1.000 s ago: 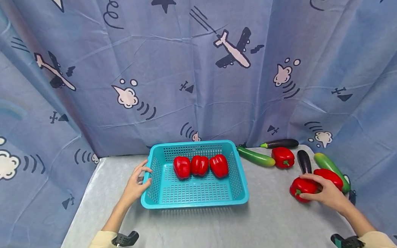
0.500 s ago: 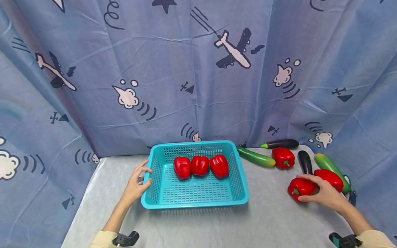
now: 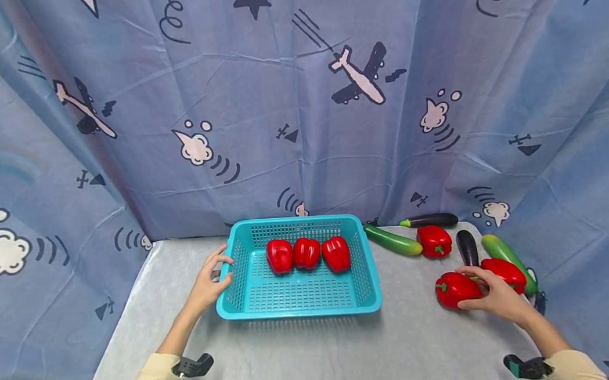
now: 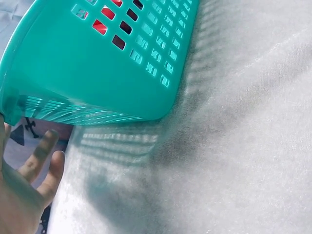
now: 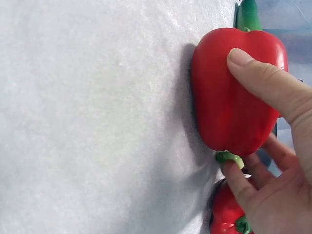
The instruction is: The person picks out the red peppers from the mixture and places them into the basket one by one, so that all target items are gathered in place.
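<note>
My left hand (image 3: pixel 209 281) is at the left rim of a turquoise plastic basket (image 3: pixel 301 313). Its fingertips and thumb lie over the rim; the left wrist view shows two loose fingers (image 4: pixel 52 175) outside the wall. Inside the basket sit three red bell peppers (image 3: pixel 306 254) in a row. On the right, my right hand (image 3: pixel 499 297) holds another red bell pepper (image 3: pixel 454 290), thumb on the near side and fingers on the far side. The right wrist view shows that pepper (image 5: pixel 234 97) lying on its side, low over the cloth.
Around the right hand lie a red bell pepper (image 3: pixel 507 273), an eggplant (image 3: pixel 467 247) and a cucumber (image 3: pixel 502 253). Farther back are another red bell pepper (image 3: pixel 434 241), a second eggplant (image 3: pixel 432 220) and a second cucumber (image 3: pixel 393 240). A patterned blue curtain (image 3: pixel 300 126) hangs behind the white-covered table (image 3: pixel 315 363).
The red bell pepper in my right hand has turned, its stem swinging from the front to point left, and has shifted slightly left. My left hand and the basket stay put.
</note>
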`<state>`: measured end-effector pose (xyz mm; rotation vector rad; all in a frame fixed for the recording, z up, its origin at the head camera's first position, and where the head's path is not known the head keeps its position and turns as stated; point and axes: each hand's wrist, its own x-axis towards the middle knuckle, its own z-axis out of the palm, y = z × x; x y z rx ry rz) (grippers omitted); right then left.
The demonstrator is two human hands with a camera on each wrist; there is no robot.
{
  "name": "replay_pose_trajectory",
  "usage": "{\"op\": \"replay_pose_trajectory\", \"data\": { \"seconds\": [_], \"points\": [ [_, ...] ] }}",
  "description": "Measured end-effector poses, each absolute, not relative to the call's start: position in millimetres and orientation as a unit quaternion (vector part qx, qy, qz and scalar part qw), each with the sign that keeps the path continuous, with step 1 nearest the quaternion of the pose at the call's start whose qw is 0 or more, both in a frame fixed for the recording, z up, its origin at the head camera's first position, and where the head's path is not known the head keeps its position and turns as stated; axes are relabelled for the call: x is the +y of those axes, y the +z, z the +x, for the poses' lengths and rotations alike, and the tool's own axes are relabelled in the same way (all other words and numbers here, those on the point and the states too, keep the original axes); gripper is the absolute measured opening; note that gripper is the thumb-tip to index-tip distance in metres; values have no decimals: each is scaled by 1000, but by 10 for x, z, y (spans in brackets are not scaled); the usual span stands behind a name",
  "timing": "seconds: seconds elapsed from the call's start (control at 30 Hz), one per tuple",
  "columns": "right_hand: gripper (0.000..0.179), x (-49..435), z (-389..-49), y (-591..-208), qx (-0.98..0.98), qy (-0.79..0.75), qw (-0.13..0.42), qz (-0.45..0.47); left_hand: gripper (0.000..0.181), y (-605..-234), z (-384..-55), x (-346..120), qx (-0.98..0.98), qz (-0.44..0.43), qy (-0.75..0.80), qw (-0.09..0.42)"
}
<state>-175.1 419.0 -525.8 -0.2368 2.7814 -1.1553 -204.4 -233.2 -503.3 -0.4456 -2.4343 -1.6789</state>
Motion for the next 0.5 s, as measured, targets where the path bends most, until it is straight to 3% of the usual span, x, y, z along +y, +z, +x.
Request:
{"op": "replay_pose_trajectory", "data": {
  "seconds": [0.3, 0.5],
  "points": [
    [80, 4152, -1785, -5193, 927, -372, 30, -44, 23, -5031, -2050, -2331, -814, -149, -556, 74],
    [83, 4051, -1772, -5117, 912, -407, 33, -49, 26, -5244, -2155, -2388, -813, -153, -556, 84]
  ]
}}
